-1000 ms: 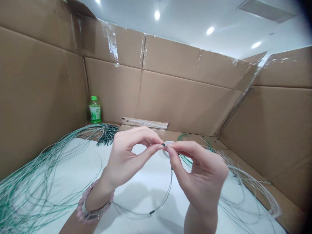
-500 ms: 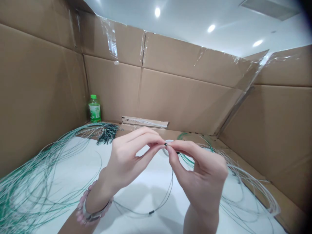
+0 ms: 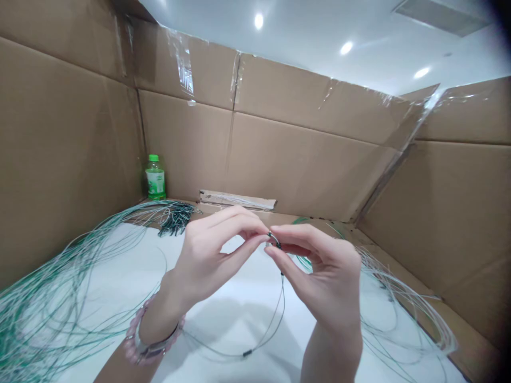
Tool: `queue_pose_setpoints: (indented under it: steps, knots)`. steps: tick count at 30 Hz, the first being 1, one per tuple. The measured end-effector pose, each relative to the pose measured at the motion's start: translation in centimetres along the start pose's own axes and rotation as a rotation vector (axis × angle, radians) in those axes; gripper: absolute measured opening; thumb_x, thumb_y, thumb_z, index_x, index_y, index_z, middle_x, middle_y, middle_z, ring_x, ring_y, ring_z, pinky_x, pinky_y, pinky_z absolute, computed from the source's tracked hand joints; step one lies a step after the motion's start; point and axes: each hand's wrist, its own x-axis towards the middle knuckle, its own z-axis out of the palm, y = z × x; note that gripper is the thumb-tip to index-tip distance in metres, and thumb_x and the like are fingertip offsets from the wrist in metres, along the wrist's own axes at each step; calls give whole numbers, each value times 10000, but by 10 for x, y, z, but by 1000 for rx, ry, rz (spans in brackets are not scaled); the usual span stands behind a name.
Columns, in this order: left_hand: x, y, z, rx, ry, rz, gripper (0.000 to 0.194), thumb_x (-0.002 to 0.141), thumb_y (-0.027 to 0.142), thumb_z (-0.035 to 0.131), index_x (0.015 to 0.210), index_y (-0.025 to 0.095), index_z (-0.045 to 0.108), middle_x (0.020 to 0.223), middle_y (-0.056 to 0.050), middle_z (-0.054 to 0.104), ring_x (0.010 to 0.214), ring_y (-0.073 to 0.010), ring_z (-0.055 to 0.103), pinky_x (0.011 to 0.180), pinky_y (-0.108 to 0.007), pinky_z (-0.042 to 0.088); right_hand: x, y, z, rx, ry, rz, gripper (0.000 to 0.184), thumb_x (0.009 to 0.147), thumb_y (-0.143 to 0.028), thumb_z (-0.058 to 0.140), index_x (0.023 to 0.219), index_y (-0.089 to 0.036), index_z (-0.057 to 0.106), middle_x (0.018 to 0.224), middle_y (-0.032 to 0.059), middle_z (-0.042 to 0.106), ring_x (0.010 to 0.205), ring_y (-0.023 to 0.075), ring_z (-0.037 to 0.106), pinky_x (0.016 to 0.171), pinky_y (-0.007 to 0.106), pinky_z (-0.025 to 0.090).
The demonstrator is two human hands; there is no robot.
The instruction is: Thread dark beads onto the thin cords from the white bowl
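My left hand (image 3: 223,247) is closed in a pinch, its thumb and forefinger on a thin cord (image 3: 274,239) with small dark knots. Curled around the other side of that short bent piece is my right hand (image 3: 323,271). Its thumb and forefinger tips stand slightly apart, and a dark knot shows between them, seemingly held against a finger behind. Below the hands the cord hangs in a loose loop over the white surface, with a dark knot (image 3: 248,352) at the low point. My left wrist wears a pink bead bracelet (image 3: 133,340) and a metal band.
Many green and white cords (image 3: 51,298) spread on the left, ending in a dark knotted bundle (image 3: 178,218). More pale cords (image 3: 423,303) lie at right. A green bottle (image 3: 155,178) stands in the back left corner. Cardboard walls (image 3: 303,154) enclose the white surface (image 3: 223,324).
My right thumb and forefinger have parted a little, and the right hand has shifted slightly left. A bent bit of cord now shows between the hands. The left hand has barely moved.
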Motion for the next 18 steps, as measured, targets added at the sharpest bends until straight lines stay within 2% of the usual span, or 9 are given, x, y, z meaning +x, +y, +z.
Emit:
queue_pose_setpoints:
  steps: [4,11,18]
  knots:
    - [-1,0,-1,0,-3,-11,124,795,31,658,807,148,618,731,25,642,668,-48,588,614,-142,475,0,1,-1,-57,12,-20,142,778,-81,689,831,-213,686,744,-73,724,643,53,661,657,132,568]
    - [-3,-3,-9,2,-181,-53,95,816,55,647,825,147,625,769,32,644,689,-26,584,665,-114,483,-1,4,-3,-190,-34,-68,116,820,-104,663,826,-219,676,736,-84,725,644,56,666,626,146,515]
    - [-2,-3,-7,33,-132,-17,103,816,39,630,811,142,614,737,36,626,673,-27,563,648,-121,466,2,5,-3,-86,-60,-4,105,810,-130,679,837,-231,689,732,-93,724,632,32,657,645,97,534]
